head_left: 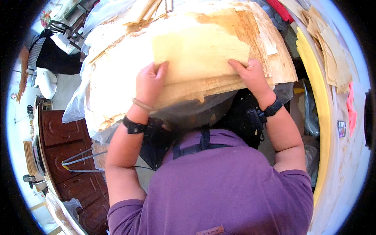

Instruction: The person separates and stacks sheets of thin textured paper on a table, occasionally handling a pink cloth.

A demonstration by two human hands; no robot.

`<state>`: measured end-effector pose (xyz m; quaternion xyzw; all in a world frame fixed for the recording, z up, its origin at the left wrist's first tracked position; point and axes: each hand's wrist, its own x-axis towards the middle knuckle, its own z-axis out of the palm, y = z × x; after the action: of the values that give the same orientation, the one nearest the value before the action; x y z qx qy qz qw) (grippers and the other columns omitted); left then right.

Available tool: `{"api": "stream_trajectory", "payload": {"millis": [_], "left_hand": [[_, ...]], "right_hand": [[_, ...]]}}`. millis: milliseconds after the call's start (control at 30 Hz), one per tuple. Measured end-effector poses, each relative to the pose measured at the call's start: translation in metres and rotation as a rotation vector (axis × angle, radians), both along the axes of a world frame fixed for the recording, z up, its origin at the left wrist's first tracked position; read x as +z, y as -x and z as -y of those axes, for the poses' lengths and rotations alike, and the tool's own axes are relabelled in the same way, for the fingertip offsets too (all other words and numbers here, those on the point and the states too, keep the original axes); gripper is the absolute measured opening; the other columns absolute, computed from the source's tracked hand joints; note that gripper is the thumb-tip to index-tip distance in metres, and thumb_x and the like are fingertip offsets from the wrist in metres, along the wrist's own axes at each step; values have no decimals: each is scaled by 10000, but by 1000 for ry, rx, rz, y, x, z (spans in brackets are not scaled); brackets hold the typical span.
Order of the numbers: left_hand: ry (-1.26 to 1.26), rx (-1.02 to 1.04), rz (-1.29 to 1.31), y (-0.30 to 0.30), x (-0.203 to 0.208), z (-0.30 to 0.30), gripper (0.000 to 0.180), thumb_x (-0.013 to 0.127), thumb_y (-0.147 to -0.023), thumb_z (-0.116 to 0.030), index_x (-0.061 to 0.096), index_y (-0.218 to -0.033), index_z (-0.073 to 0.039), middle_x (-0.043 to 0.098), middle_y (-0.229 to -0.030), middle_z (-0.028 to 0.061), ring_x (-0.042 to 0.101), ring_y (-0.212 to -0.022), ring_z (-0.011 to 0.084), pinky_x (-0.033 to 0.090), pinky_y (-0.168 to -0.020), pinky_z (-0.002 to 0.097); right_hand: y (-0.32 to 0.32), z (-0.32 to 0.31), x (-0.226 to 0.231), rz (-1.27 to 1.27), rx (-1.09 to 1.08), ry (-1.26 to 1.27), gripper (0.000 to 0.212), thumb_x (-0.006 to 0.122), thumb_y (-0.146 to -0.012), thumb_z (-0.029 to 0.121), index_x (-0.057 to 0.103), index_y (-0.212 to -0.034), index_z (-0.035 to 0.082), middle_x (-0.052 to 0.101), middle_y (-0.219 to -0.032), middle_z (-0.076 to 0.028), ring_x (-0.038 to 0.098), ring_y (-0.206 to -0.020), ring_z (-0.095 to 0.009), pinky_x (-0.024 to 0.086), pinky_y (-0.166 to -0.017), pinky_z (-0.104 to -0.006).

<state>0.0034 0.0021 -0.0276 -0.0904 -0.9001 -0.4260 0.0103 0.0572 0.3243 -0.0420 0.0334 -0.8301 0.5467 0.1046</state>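
Note:
A pale yellow, thin sheet [199, 51] with an uneven right edge spans the space between my hands, above a stack of similar brownish sheets [243, 23]. My left hand [150, 78] pinches its near left corner, thumb on top and fingers underneath out of sight. At the near right corner my right hand [250, 74] grips it the same way, thumb pressed on the surface. Whether the sheet is paper, veneer or some other thin material I cannot tell. The stack's layered, ragged near edge [196, 94] shows below the sheet.
Rolled tan sheets [147, 11] lie at the stack's far side. Clear plastic [74, 105] hangs at its left. A long yellow folded strip [317, 98], loose tan pieces [333, 58] and a phone [341, 128] are on the right. A dark wooden cabinet [70, 156] stands left; another person [35, 55] is beyond.

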Motion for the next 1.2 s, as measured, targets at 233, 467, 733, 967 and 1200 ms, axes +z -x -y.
{"api": "stream_trajectory", "payload": {"millis": [233, 467, 733, 967, 1200], "left_hand": [[363, 168, -219, -14, 2, -14, 325, 683, -928, -312, 598, -881, -3, 644, -714, 218, 636, -700, 433, 508, -623, 480], [555, 225, -511, -28, 7, -31, 589, 733, -881, -278, 528, -1370, -22, 639, -1234, 233, 632, -1135, 330, 495, -948, 435], [648, -443, -460, 4, 31, -38, 761, 811, -788, -378, 536, -1451, -125, 458, -1548, 176, 409, -1447, 369, 366, -1176, 457], [380, -600, -106, 0, 76, 20, 358, 703, -834, -53, 702, -1191, -59, 742, -1084, 136, 722, -991, 232, 571, -916, 345], [-195, 25, 119, 17, 3, 29, 257, 720, -941, -244, 681, -912, 8, 672, -695, 66, 598, -641, 113, 496, -579, 306]], "right_hand": [[-8, 32, 26, -717, -314, -835, 564, 703, -914, 400, 592, -1419, 176, 604, -1419, -108, 545, -1323, -330, 388, -1136, -492], [-6, 39, -1, -411, 163, -977, 567, 669, -899, 490, 577, -1434, 330, 437, -1590, -40, 382, -1470, -319, 236, -1224, -530], [19, 0, 25, -461, 182, -940, 652, 801, -754, 192, 625, -1382, 196, 530, -1503, -71, 515, -1357, -301, 447, -1112, -415], [13, -34, 47, -210, 331, -365, 135, 764, -825, 72, 765, -958, 46, 758, -920, -75, 720, -812, -223, 556, -740, -332], [29, -18, 30, 226, 2, 45, 282, 767, -897, 245, 732, -1005, -14, 685, -793, 7, 593, -685, -69, 489, -617, -270]]}}
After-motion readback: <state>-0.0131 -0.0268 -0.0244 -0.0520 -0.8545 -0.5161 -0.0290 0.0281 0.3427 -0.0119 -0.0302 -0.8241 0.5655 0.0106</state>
